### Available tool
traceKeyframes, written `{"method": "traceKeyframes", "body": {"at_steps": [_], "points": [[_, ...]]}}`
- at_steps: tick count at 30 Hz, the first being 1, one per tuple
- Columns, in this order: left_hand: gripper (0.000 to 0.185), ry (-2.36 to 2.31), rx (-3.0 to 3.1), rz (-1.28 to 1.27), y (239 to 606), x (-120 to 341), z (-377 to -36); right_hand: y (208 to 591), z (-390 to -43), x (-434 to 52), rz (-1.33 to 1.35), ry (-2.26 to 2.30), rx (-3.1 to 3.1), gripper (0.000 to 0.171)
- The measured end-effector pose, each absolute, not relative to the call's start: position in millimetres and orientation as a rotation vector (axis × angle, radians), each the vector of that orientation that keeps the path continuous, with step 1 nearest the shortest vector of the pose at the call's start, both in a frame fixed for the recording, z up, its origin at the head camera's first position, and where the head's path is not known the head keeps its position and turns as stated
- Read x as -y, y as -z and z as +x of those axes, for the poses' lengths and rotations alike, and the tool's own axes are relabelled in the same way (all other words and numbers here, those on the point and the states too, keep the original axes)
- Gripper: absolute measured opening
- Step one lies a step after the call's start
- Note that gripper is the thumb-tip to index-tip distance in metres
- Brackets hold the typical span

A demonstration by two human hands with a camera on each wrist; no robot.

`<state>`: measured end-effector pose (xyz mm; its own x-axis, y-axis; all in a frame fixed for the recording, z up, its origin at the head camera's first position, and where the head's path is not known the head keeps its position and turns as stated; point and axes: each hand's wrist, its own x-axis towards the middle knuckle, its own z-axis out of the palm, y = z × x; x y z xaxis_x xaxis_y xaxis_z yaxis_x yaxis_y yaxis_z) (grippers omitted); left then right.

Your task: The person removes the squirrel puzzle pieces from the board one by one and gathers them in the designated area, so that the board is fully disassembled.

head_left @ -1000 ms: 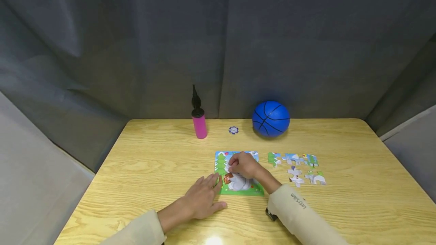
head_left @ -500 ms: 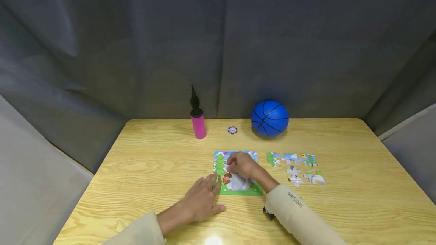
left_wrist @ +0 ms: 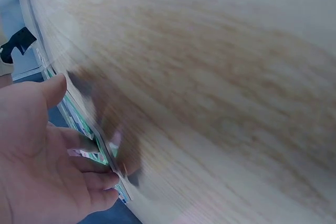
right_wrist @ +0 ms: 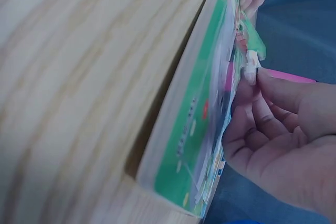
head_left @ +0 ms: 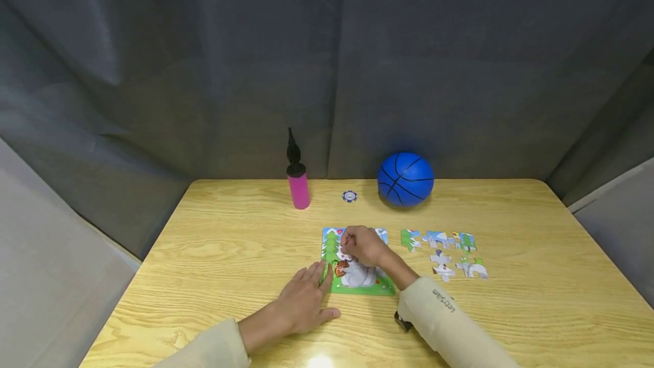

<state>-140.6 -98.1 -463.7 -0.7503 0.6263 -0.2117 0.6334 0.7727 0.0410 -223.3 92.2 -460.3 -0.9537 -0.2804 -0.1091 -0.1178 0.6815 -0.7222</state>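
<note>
A colourful puzzle board (head_left: 364, 284) lies flat on the wooden table (head_left: 230, 243). My right hand (head_left: 360, 245) hovers over its upper left part, fingers curled, and pinches a small puzzle piece (right_wrist: 252, 62) at the board (right_wrist: 194, 124) surface. My left hand (head_left: 305, 295) lies flat on the table with straight fingers, its fingertips touching the board's left edge (left_wrist: 107, 153). In the left wrist view the left hand (left_wrist: 37, 156) holds nothing. Several loose puzzle pieces (head_left: 443, 251) lie to the right of the board.
A blue ball (head_left: 406, 179) sits at the back of the table, a pink pump (head_left: 298, 186) stands to its left, and a small round chip (head_left: 349, 196) lies between them. Grey curtains close in the back and sides.
My right hand has shifted slightly toward the board's upper left with the piece. The left hand has stayed in place.
</note>
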Motion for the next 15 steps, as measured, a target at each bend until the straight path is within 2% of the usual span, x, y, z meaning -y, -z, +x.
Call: {"method": "traceKeyframes", "body": {"at_steps": [7,15], "points": [[0.081,0.024,-2.735,0.954,463.0,96.2,-140.8,455.0,-223.2,-95.2,-0.350,1.153,-2.662,0.013],[0.081,0.011,-2.748,0.945,462.1,96.5,-138.6,440.6,-219.7,-122.1,-0.445,1.241,-2.630,0.008]]}}
